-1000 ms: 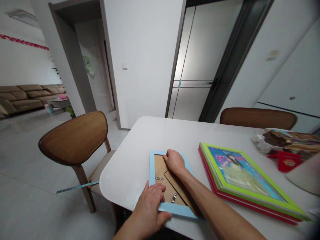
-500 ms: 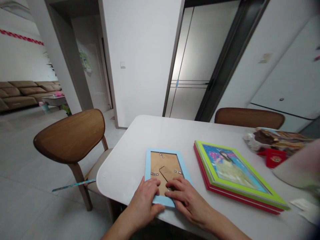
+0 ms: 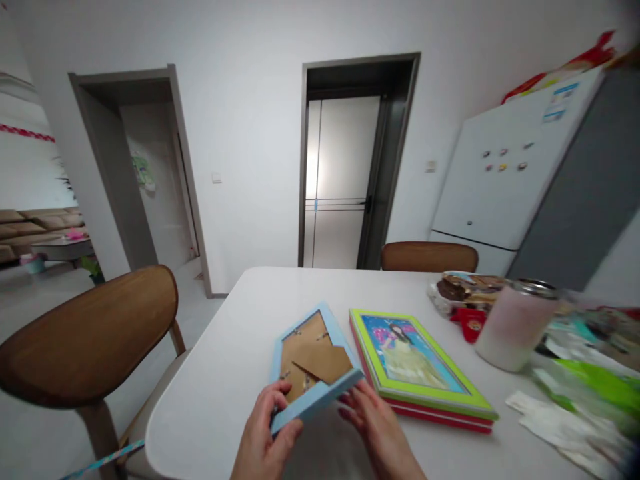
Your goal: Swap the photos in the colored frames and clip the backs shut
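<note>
A light blue photo frame (image 3: 316,404) is tilted back side up, its near edge lifted off the table. Its brown backboard (image 3: 300,343) has small metal clips, and the stand flap (image 3: 327,362) sticks out from it. My left hand (image 3: 267,427) grips the near left corner, thumb below the edge and fingers over the backboard. At the near right corner, my right hand (image 3: 373,423) holds the frame from its outer side, some fingertips hidden beneath it. Just right lies a green photo frame (image 3: 430,393) with a picture of a figure in a pale dress, stacked on a red one (image 3: 440,415).
A pink and white tumbler (image 3: 517,327) stands on the right of the white table (image 3: 225,373), among a red packet (image 3: 470,325), crumpled tissue (image 3: 555,427) and green plastic wrapping (image 3: 600,387). Wooden chairs stand at left (image 3: 95,333) and at the far side (image 3: 430,257).
The blue frame has gone from lying flat to tilted and turned, its flap now raised. My right hand has left the backboard for the corner. The view has swung up and right.
</note>
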`<state>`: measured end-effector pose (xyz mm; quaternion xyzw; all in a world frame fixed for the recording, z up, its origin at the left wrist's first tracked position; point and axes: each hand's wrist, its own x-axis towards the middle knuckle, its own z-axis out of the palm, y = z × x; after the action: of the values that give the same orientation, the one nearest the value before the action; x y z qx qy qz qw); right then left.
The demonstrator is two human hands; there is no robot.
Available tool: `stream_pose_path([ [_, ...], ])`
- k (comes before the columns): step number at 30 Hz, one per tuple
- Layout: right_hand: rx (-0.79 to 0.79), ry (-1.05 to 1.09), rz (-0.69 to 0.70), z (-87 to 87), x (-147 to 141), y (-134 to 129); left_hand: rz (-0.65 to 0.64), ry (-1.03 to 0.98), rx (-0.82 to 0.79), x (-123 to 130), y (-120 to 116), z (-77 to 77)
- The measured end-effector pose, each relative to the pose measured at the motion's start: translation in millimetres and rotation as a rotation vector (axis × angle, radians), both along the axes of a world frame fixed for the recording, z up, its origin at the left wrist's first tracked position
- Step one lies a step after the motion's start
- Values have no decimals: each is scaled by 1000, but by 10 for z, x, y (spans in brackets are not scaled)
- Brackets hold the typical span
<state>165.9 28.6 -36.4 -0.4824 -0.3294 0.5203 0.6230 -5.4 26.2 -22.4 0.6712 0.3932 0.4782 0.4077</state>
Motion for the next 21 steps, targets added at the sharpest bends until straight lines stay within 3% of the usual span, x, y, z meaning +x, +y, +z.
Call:
stream_pose_path([
  [3, -23, 339, 121, 73, -126, -31, -108, -401, -102, 391, -25, 56],
  [6, 67, 448, 9, 212, 22, -17, -122, -614, -183, 741, -14, 276],
  [10, 97, 293, -130, 518, 648, 2, -241, -706, -256, 1034, 137, 737],
  [13, -19, 24, -178, 722, 1193, 32, -319, -729, -291, 1258, 275, 880],
  [16, -141, -321, -229, 748, 1651, 132, -345, -617, -268, 1504, 376, 737],
  [19, -196, -606, -240, 591, 1963, 282, -357, -517, -249, 1668, 475, 460],
  [21, -223, -687, -245, 452, 2086, 364, -344, -474, -253, 1698, 551, 288],
])
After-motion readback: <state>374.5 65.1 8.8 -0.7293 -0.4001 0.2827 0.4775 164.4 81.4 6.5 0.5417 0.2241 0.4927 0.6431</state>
